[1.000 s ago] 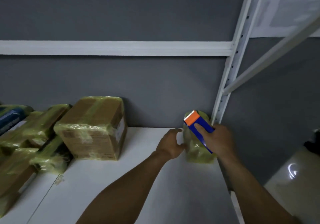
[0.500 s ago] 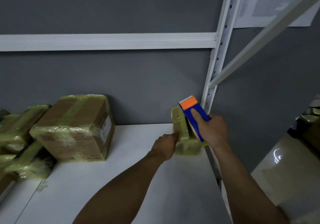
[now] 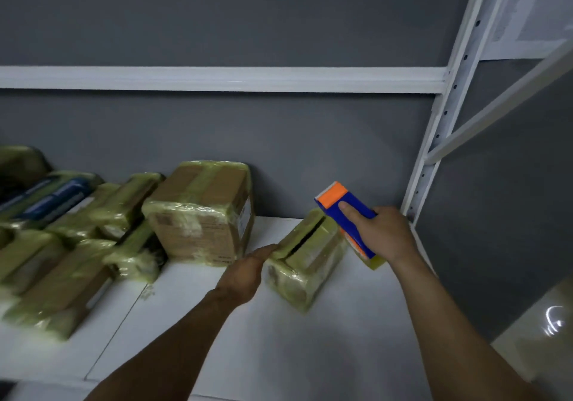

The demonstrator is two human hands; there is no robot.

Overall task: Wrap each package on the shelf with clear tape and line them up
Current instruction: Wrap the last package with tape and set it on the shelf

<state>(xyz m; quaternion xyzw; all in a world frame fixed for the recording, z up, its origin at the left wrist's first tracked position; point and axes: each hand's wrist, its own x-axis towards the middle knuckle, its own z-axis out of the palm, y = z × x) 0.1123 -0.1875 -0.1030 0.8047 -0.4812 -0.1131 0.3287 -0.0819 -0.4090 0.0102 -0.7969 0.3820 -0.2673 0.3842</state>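
body: one person, two arms seen from above | left grip (image 3: 245,272): bare | right grip (image 3: 384,233): bare | left forearm (image 3: 173,338): bare to frame edge | right forearm (image 3: 446,317): bare to frame edge | dim light, detail soft

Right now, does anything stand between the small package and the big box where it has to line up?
Only the left hand, touching the package's left side. Nothing else shows on the shelf between package and box. The right hand holds the dispenser on the far right, outside that path.
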